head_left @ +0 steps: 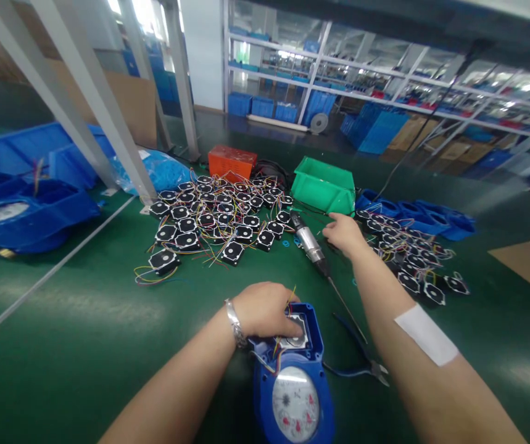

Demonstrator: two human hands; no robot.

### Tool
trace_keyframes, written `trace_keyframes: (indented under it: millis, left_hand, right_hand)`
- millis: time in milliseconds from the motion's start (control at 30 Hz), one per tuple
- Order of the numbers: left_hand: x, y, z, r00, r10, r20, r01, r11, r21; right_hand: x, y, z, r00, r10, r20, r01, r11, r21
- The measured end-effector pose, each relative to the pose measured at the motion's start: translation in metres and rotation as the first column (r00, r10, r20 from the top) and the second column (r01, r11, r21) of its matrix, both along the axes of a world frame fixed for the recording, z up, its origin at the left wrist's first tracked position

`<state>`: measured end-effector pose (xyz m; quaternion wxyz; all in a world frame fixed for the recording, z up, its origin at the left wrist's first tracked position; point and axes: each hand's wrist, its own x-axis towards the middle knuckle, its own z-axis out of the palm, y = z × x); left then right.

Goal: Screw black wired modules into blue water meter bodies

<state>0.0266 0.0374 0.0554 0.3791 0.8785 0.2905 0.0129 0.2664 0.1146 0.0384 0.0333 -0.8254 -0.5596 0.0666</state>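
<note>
- Left hand [265,308]: fingers curled together over the far end of the blue water meter [292,394], gripping it. Thumb lies on the square module [295,333] seated in the meter's open top compartment. Coloured wires poke out beside the fingers.
- Water meter: near centre, flat on the green mat [84,320], dial face up towards the camera.
- Right hand [344,234]: palm down, fingers loosely bent, tips at the mat just right of the electric screwdriver [311,245]. Too small to tell if it pinches anything.
- Blue-handled pliers [361,364] lie just right of the meter, under the right forearm.
- Mat, far left of centre: pile of black modules [218,216] with loose coloured wires. Smaller pile [408,259] to the right, beyond the right hand.
- Far edge: orange box [231,161], green bin [324,185]. Blue housings [24,209] stacked at the left.
- Room: white racking [320,68] and blue crates [376,126] at the far wall, grey frame posts at the left.
- Left forearm comes in from near left, bracelet [234,322] on the wrist, wrist bent down onto the meter.
- Right arm is stretched far from near right, a white tape strip [426,334] on the forearm.
</note>
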Motion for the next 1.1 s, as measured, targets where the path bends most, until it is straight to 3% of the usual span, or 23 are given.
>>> trace_keyframes:
  millis: [167,333,433,600,767,900,1000,1100]
  left_hand:
    - [0.0,-0.001,0.001,1.0,0.021,-0.014,-0.021,1.0,0.012]
    - [0.001,-0.001,0.002,0.999,0.015,-0.032,-0.013,0.999,0.049]
    - [0.002,0.0,0.002,0.999,0.005,-0.051,-0.001,0.997,0.076]
    - [0.004,0.0,0.002,0.997,-0.022,-0.068,0.031,0.99,0.141]
    - [0.004,0.002,0.001,0.996,-0.023,-0.081,0.035,0.989,0.143]
    - [0.006,0.001,0.002,0.995,-0.023,-0.1,0.035,0.993,0.116]
    - [0.003,-0.001,0.001,0.998,-0.004,-0.058,0.009,0.997,0.077]
    - [-0.001,0.004,0.001,0.981,0.143,0.129,-0.136,0.989,-0.06]
  right_hand:
    - [-0.018,-0.011,-0.001,0.999,0.037,0.033,-0.033,0.993,-0.115]
    - [-0.056,-0.029,-0.016,0.982,0.014,0.188,-0.022,0.999,0.044]
    - [-0.068,-0.031,-0.018,0.981,0.031,0.19,-0.043,0.997,0.06]
    - [-0.064,-0.018,-0.024,0.987,-0.108,0.122,0.112,0.993,-0.03]
    - [-0.045,-0.01,-0.029,0.981,-0.181,-0.068,0.174,0.98,-0.098]
    - [-0.027,-0.015,-0.016,0.932,-0.182,-0.312,0.185,0.983,-0.02]
    - [-0.013,-0.026,0.003,0.822,-0.112,-0.558,0.203,0.974,0.104]
    - [-0.004,-0.039,0.02,0.642,0.027,-0.766,0.224,0.949,0.221]
